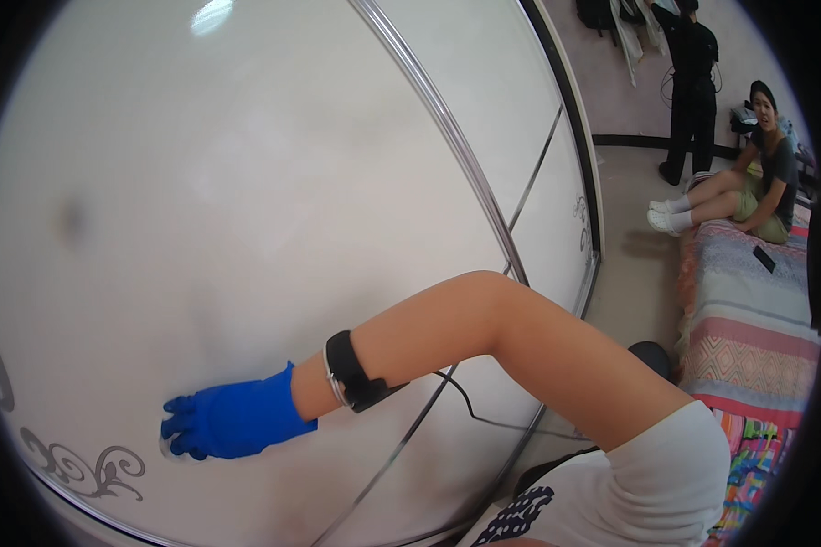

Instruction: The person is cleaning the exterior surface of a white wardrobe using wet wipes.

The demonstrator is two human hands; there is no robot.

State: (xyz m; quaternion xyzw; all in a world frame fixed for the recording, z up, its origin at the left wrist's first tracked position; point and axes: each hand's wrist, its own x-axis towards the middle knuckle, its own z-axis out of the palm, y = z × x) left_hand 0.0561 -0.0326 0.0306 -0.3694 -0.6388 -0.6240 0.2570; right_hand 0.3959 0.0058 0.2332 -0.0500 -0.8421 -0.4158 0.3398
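My right hand (229, 420) wears a blue rubber glove and reaches left across a glossy white sliding wardrobe door (280, 191). The gloved fingers are bent against the panel, around a thin pale thing (165, 444), perhaps a cloth, mostly hidden beneath them. Grey scroll ornament (102, 472) decorates the door just below and left of the fingers. A black strap with a small device (355, 379) circles my right forearm, and a dark cable (472, 407) runs behind the arm. My left hand is out of view.
A silver door rail (444, 130) crosses the wardrobe front. At right, a bed with a patterned cover (745, 294) holds a dark phone (764, 259) and a seated person (779, 171). Another person in black (694, 75) stands at the far wall near hanging bags (596, 15).
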